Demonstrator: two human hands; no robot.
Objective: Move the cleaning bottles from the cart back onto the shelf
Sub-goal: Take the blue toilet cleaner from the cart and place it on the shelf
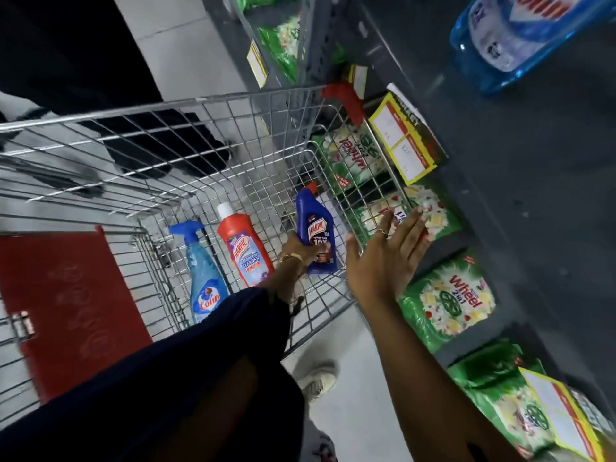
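Fingers of the left hand [295,253] wrap the lower body of the dark blue Harpic bottle [317,238], grasping it inside the wire cart [160,135], near its right wall. Bottle's long axis runs near-to-far, red cap pointing far, label up. Best move, imo: lift straight up to clear the rim w/o snagging wire, then swing right to the shelf [520,181]. Right hand [383,261] hangs spread and empty over the cart's right rim. Red Harpic bottle [245,250] & Colin sprayer [201,278] lie to the left, caps far too.
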